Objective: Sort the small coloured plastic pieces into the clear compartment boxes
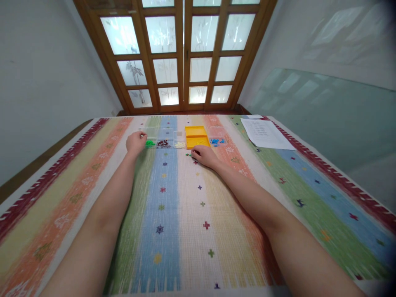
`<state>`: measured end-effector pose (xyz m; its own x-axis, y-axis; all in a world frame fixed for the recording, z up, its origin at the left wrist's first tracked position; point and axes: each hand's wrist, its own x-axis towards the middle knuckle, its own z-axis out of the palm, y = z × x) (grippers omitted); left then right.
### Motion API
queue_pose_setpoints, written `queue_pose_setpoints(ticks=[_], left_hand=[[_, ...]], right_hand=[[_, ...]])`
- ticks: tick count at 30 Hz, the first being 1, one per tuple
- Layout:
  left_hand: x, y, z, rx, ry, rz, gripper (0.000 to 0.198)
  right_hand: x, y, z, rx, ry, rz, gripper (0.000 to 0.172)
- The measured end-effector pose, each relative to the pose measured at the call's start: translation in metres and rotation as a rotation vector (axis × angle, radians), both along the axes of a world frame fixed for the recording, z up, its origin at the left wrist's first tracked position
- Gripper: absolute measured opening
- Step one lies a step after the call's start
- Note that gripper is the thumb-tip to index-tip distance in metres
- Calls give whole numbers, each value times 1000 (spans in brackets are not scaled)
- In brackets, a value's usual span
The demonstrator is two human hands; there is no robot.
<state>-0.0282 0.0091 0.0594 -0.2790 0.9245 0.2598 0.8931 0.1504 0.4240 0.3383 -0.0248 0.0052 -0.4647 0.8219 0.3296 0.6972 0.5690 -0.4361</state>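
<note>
My left hand rests at the left end of a row of small boxes, fingers curled and fingertips pressed together over a clear box of green pieces. Anything in that pinch is too small to make out. Just in front of an open yellow box is my right hand, its fingers closed in a pinch low over the tablecloth. Small green bits show beside its fingertips; whether it grips one is hidden. Between the hands stand clear boxes of dark red-brown pieces and pale pieces.
Right of the yellow box, a clear box holds blue pieces. Printed paper sheets lie at the table's far right. A striped, patterned tablecloth covers the table. Beyond its far edge are wooden doors with glass panes.
</note>
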Motion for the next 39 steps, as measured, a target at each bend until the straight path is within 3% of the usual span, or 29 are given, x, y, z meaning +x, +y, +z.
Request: queue_pose_setpoints(ticks=[6, 12, 16, 19, 24, 27, 31, 39], left_hand=[[-28, 3, -13, -123, -12, 61, 27], [-22, 2, -13, -112, 0, 73, 32], [7, -2, -4, -56, 14, -31, 35], [46, -11, -2, -39, 20, -192, 34], [116, -36, -11, -61, 92, -557, 32], [142, -50, -21, -85, 172, -713, 35], [151, -56, -29, -102, 231, -781, 36], [148, -56, -28, -36, 262, -798, 29]], right_hand=[[0, 0, 1, -3, -5, -3, 20], [-1, -1, 3, 3, -17, -4, 21], [-2, -2, 4, 13, -3, -32, 20], [-1, -2, 4, 80, 28, -170, 19], [3, 2, 1, 137, 89, -344, 22], [4, 5, 0, 122, 96, -398, 23], [3, 5, 0, 110, 96, -398, 22], [2, 3, 1, 110, 110, -376, 21]])
